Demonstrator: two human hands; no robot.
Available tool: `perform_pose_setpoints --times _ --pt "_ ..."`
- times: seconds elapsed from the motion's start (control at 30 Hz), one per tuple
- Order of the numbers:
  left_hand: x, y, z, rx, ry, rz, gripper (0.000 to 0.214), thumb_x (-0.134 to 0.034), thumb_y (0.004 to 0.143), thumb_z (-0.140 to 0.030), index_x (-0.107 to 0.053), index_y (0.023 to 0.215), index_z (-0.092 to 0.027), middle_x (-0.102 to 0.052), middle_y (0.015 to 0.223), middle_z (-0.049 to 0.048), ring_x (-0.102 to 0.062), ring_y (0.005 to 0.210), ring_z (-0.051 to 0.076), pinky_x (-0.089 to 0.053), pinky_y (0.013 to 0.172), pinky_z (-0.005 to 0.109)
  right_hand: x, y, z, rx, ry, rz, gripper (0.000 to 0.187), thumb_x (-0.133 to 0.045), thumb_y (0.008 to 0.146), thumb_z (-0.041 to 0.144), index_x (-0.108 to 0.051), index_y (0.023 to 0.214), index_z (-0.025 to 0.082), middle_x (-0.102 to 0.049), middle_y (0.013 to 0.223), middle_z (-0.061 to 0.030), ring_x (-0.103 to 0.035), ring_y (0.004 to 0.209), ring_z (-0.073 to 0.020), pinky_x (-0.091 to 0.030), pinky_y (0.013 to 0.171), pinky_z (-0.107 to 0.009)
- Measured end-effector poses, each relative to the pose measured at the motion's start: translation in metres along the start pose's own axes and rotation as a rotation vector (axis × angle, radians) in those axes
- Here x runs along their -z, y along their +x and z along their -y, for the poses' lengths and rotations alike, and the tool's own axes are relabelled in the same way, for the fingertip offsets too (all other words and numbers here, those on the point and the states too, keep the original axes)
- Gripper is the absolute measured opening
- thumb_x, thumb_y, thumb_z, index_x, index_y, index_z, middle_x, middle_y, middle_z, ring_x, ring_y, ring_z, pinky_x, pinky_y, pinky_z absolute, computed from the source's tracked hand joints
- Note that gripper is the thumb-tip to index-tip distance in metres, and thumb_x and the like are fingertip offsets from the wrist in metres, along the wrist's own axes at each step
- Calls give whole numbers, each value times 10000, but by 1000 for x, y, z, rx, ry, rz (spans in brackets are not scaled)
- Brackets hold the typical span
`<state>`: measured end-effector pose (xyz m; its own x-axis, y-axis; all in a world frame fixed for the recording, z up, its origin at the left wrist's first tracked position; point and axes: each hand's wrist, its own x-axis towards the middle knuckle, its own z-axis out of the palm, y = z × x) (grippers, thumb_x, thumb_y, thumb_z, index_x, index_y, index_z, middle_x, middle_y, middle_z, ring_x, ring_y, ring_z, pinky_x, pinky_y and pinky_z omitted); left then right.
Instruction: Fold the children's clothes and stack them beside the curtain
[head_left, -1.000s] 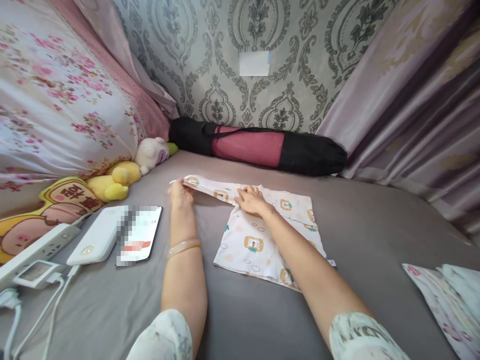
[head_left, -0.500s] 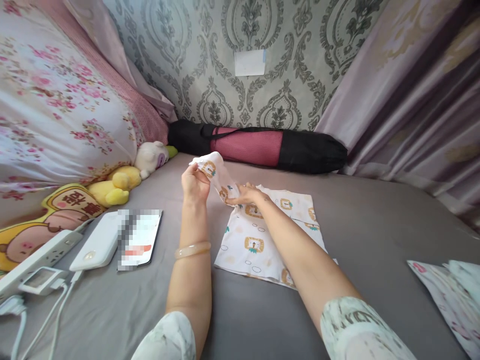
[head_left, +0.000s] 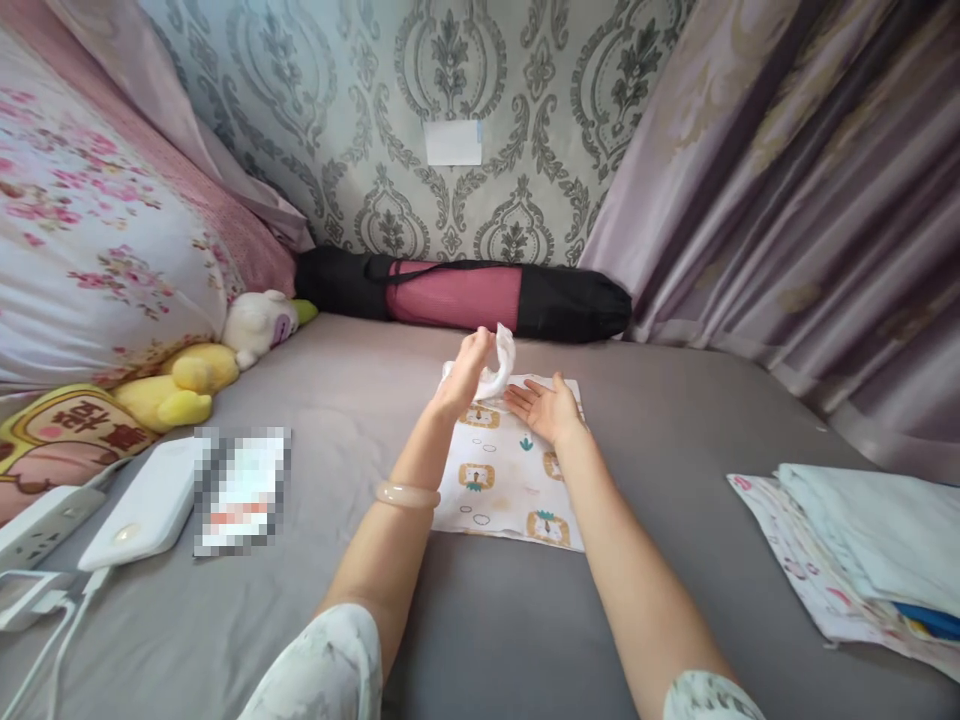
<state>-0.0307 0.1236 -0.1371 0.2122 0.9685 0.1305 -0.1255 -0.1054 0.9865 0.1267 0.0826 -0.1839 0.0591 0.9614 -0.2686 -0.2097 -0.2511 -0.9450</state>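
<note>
A white children's shirt [head_left: 502, 495] printed with lion faces and small green leaves lies on the grey bed sheet in front of me. My left hand [head_left: 471, 368] is closed on a sleeve of the shirt, lifted and curled over above its far edge. The sleeve's white inner side [head_left: 504, 362] shows to the right of the fingers. My right hand [head_left: 546, 408] is open over the shirt's upper right part, fingers spread and pointing left towards the raised sleeve. Whether its edge touches the cloth, I cannot tell.
Folded clothes [head_left: 877, 540] are piled at the right. A black and pink rolled bag [head_left: 454, 295] lies along the wall. At the left are plush toys [head_left: 176, 385], a white power bank [head_left: 146, 505], a blurred phone [head_left: 244, 490] and a power strip [head_left: 45, 525] with cables.
My left hand has carried the sleeve rightwards over the shirt. My right hand has let go of the cloth, moved right and opened. The shirt's right part now looks folded in; the view has turned right.
</note>
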Motion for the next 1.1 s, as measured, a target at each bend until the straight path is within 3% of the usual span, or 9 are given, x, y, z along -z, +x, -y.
perform_pose_setpoints --times 0.13,0.27,0.4,0.5,0.67,0.73,0.87,1.0,1.1 --pt "37 2 -2 -16 -78 -93 585 -171 945 -590 -484 1225 -183 -500 1387 149 -434 1322 215 -351 1052 377 8 8 -8 27 12 32 754 -22 916 630 -330 1386 127 -546 1299 -207 -574 1159 -260 -488 909 -475" --pt "68 4 4 31 99 -225 388 -359 928 -450 -510 1150 -170 -575 1301 151 -525 1234 198 -396 1009 357 4 12 -9 -51 236 -64 526 -269 949 558 -476 1210 152 -630 1152 -171 -636 1046 -229 -536 859 -407" --pt "67 4 16 130 335 -289 316 -447 820 -219 -543 1114 -154 -640 1180 132 -596 1118 200 -438 959 348 -4 15 -9 -108 439 -259 69 -503 875 173 -541 930 187 -672 804 -49 -672 808 -153 -577 761 -298" --pt "61 4 25 141 416 -237 446 -455 735 -112 -533 1174 -116 -626 1195 157 -589 1120 214 -451 936 327 -3 14 -6 -49 428 -415 183 -506 749 36 -531 825 201 -634 701 10 -649 711 -123 -582 706 -255" --pt "60 7 48 191 559 -97 577 -488 697 -64 -490 1269 -135 -580 1279 147 -562 1155 238 -483 887 316 10 10 0 1 250 -646 231 -490 665 58 -566 829 201 -595 663 28 -618 657 -122 -571 615 -229" --pt "62 7 56 171 648 -66 613 -510 698 -60 -476 1301 -166 -561 1310 122 -539 1185 242 -480 896 316 15 10 -2 -10 184 -652 264 -535 693 108 -583 943 180 -604 693 16 -613 630 -123 -558 576 -225" --pt "64 6 58 140 830 -4 683 -510 690 -32 -451 1352 -189 -571 1281 103 -551 1149 234 -471 906 300 26 12 -8 61 -147 -691 608 -644 710 206 -453 1288 186 -649 862 -17 -624 628 -134 -533 553 -236" --pt "62 3 53 139 1085 101 611 -481 699 -24 -533 1281 -203 -574 1251 87 -559 1102 234 -448 927 317 40 7 -8 202 -641 -717 390 -549 756 156 -629 1133 216 -680 946 -42 -648 835 -177 -509 762 -269" --pt "57 2 52 195 1273 119 540 -459 740 -53 -571 1243 -217 -557 1282 87 -501 1179 268 -417 965 352 46 0 -7 187 -884 -674 316 -503 778 147 -704 1010 219 -696 948 -64 -640 915 -217 -477 810 -292"
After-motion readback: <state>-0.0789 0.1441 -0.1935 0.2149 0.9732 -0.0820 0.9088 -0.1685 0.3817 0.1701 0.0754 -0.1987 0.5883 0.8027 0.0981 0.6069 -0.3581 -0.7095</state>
